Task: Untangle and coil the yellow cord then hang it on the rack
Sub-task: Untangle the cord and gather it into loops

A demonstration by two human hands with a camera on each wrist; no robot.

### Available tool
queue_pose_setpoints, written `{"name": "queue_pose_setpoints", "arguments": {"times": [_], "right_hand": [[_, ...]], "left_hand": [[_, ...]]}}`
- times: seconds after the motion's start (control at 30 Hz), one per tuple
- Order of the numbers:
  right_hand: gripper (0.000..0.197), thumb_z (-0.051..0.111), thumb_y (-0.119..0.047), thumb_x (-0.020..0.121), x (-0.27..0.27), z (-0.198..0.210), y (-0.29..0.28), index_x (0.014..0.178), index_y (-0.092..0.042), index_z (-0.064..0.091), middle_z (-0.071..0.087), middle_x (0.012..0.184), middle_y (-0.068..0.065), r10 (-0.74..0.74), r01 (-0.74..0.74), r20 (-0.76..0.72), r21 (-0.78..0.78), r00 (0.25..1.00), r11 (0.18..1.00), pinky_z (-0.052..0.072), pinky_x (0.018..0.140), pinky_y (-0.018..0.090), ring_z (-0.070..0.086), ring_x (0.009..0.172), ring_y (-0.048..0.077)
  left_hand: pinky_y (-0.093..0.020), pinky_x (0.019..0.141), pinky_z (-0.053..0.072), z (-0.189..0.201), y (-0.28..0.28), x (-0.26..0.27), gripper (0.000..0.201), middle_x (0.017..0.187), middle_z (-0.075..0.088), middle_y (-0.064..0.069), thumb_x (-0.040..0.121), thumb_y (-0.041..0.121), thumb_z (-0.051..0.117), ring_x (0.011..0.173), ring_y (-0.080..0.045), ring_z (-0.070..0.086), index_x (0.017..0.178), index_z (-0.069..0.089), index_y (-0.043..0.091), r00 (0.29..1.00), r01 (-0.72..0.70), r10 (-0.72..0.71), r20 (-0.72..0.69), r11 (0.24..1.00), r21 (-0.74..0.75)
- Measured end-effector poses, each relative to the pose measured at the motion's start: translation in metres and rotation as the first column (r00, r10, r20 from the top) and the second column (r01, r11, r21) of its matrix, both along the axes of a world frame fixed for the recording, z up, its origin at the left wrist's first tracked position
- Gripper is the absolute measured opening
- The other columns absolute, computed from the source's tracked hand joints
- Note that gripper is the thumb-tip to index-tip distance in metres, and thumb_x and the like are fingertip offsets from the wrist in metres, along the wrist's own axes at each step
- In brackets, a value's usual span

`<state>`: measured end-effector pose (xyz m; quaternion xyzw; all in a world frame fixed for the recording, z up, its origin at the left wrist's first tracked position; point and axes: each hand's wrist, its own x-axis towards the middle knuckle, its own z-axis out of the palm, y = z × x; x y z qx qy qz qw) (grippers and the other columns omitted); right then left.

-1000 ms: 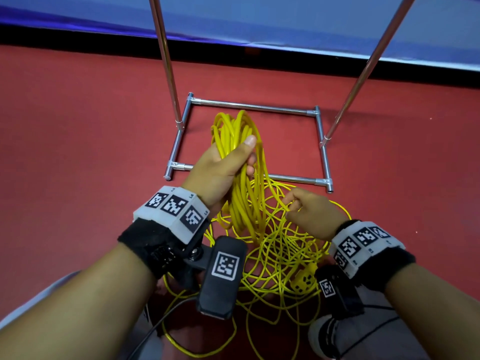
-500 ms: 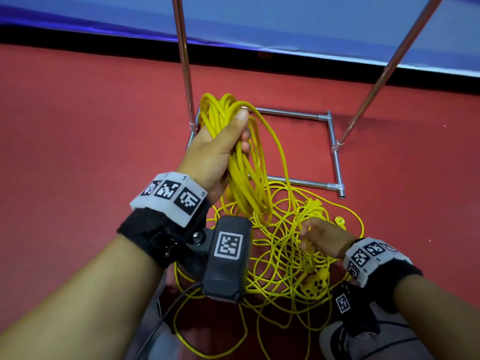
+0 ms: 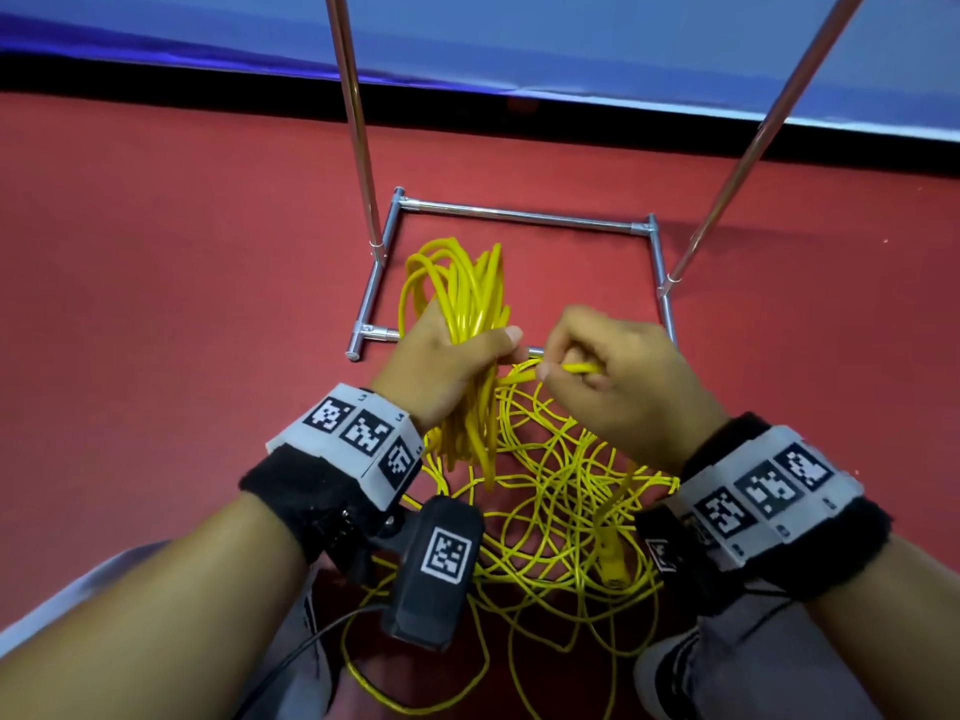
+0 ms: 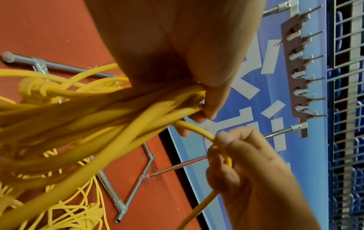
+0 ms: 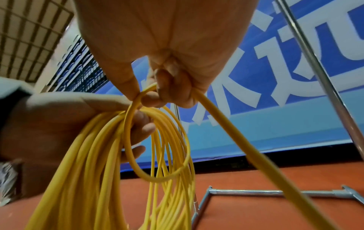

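The yellow cord is partly coiled: my left hand (image 3: 467,356) grips a bundle of loops (image 3: 462,293) upright over the rack base. The rest lies as a loose tangle (image 3: 561,491) on the red floor below, with a yellow plug (image 3: 613,563) in it. My right hand (image 3: 550,371) pinches one strand right beside the left thumb. In the left wrist view the bundle (image 4: 98,112) runs through my curled left hand (image 4: 208,109), and the right hand (image 4: 222,149) holds a bent strand. The right wrist view shows that strand (image 5: 246,147) leaving my right hand (image 5: 153,95).
The chrome rack's rectangular base (image 3: 519,216) lies on the floor ahead, with two slanted poles (image 3: 356,122) rising from it. A brown rail of hooks (image 4: 297,70) sits at the rack's top. A blue banner wall stands behind. My shoe (image 3: 670,672) is at the lower right.
My right hand has risen from the floor tangle to the left hand, bringing a strand with it. The left hand has kept its grip on the bundle.
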<state>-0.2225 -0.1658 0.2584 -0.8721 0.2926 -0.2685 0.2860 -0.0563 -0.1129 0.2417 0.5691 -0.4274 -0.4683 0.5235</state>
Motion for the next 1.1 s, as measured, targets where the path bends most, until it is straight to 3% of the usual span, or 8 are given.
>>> {"name": "queue_pose_setpoints", "arguments": {"times": [0.13, 0.33, 0.47, 0.6, 0.7, 0.8, 0.93, 1.1], "right_hand": [[0.031, 0.074, -0.018, 0.075, -0.002, 0.005, -0.010, 0.075, -0.025, 0.044, 0.050, 0.059, -0.007, -0.118, 0.089, 0.088, 0.281, 0.989, 0.956, 0.036, 0.051, 0.017, 0.042, 0.051, 0.003], [0.020, 0.062, -0.034, 0.079, -0.010, -0.006, -0.010, 0.088, -0.019, 0.053, 0.061, 0.065, -0.009, -0.040, -0.093, 0.217, 0.569, 0.975, 0.817, 0.041, 0.063, 0.019, 0.050, 0.065, 0.008], [0.045, 0.048, -0.056, 0.078, -0.030, -0.027, -0.012, 0.091, -0.014, 0.058, 0.069, 0.080, 0.003, 0.047, -0.088, 0.079, 0.667, 0.996, 0.740, 0.042, 0.084, 0.040, 0.056, 0.079, 0.025], [0.054, 0.044, -0.058, 0.083, -0.046, -0.044, -0.014, 0.078, -0.007, 0.062, 0.066, 0.076, 0.003, 0.110, -0.043, -0.055, 0.684, 0.992, 0.728, 0.043, 0.087, 0.041, 0.059, 0.077, 0.018], [0.033, 0.041, -0.051, 0.084, -0.046, -0.045, -0.015, 0.071, -0.023, 0.054, 0.053, 0.060, -0.011, 0.031, 0.046, -0.102, 0.674, 0.994, 0.737, 0.039, 0.073, 0.029, 0.049, 0.066, 0.008], [0.024, 0.044, -0.041, 0.084, -0.043, -0.033, -0.021, 0.074, -0.020, 0.050, 0.044, 0.055, -0.016, -0.121, 0.101, -0.012, 0.633, 0.993, 0.767, 0.033, 0.056, 0.010, 0.038, 0.054, -0.003], [0.020, 0.070, -0.019, 0.084, -0.052, -0.014, -0.035, 0.069, -0.019, 0.057, 0.044, 0.059, -0.012, -0.132, 0.154, -0.083, 0.389, 0.988, 0.908, 0.029, 0.051, 0.013, 0.036, 0.052, 0.003], [0.020, 0.078, -0.026, 0.074, -0.049, 0.000, -0.032, 0.063, -0.021, 0.062, 0.052, 0.066, -0.005, -0.079, 0.100, -0.268, 0.064, 0.960, 0.993, 0.034, 0.056, 0.013, 0.049, 0.064, 0.011]], "left_hand": [[-0.033, 0.057, 0.043, 0.001, 0.003, -0.007, 0.044, 0.070, 0.050, -0.016, 0.073, 0.023, 0.066, 0.060, -0.022, 0.050, 0.090, 0.047, -0.012, 0.993, 0.097, -0.095, -0.072, 0.995, 0.024], [-0.026, 0.047, 0.048, 0.013, 0.003, -0.004, 0.023, 0.065, 0.048, -0.015, 0.079, 0.019, 0.058, 0.048, -0.016, 0.053, 0.089, 0.050, 0.000, 0.960, 0.100, -0.081, -0.266, 0.993, 0.056], [-0.027, 0.045, 0.049, 0.018, 0.002, 0.003, 0.024, 0.066, 0.047, -0.014, 0.080, 0.017, 0.060, 0.047, -0.014, 0.054, 0.096, 0.047, 0.003, 0.953, 0.043, -0.025, -0.301, 0.998, 0.052], [-0.025, 0.045, 0.048, 0.016, 0.000, 0.012, 0.029, 0.071, 0.043, -0.015, 0.079, 0.017, 0.060, 0.047, -0.014, 0.055, 0.102, 0.046, 0.006, 0.941, -0.046, 0.060, -0.334, 0.998, 0.049], [-0.023, 0.045, 0.047, 0.012, 0.001, 0.016, 0.029, 0.076, 0.040, -0.018, 0.079, 0.019, 0.060, 0.048, -0.014, 0.057, 0.102, 0.048, 0.004, 0.953, -0.045, 0.057, -0.298, 0.998, 0.047], [-0.022, 0.051, 0.050, 0.009, 0.002, 0.016, 0.016, 0.082, 0.045, -0.018, 0.090, 0.008, 0.059, 0.058, -0.012, 0.063, 0.103, 0.050, 0.004, 0.969, -0.048, 0.061, -0.241, 0.997, 0.059], [-0.025, 0.053, 0.050, 0.005, 0.001, 0.020, 0.010, 0.073, 0.056, -0.006, 0.092, 0.008, 0.058, 0.062, -0.016, 0.064, 0.089, 0.049, 0.007, 0.984, -0.099, 0.109, -0.142, 0.992, 0.074], [-0.037, 0.055, 0.040, 0.011, -0.001, 0.024, 0.020, 0.055, 0.053, -0.001, 0.077, 0.028, 0.062, 0.053, -0.023, 0.046, 0.078, 0.051, 0.012, 0.992, -0.094, 0.098, -0.077, 0.994, 0.049]]}}
